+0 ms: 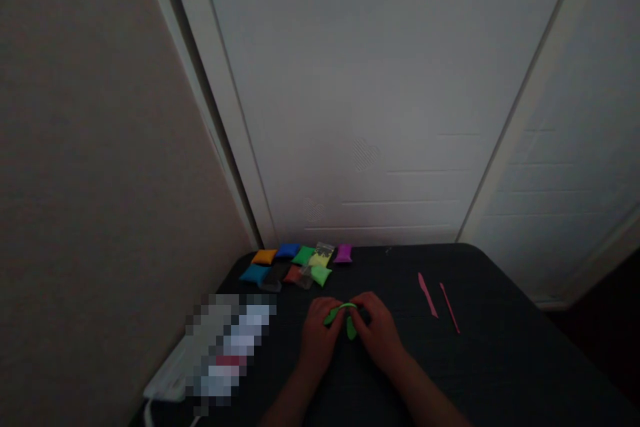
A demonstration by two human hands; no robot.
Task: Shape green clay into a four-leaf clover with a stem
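Both hands rest close together on a dark table, pinching a piece of bright green clay. My left hand grips the clay's left end with curled fingers. My right hand closes on its right end, and a green lobe hangs down between the two hands. The clay arches from one hand to the other. The room is dim.
Several small bags of coloured clay lie in a cluster at the table's far left. Two pink modelling tools lie to the right of my hands. A blurred-out white object sits at the left edge. A white door stands behind.
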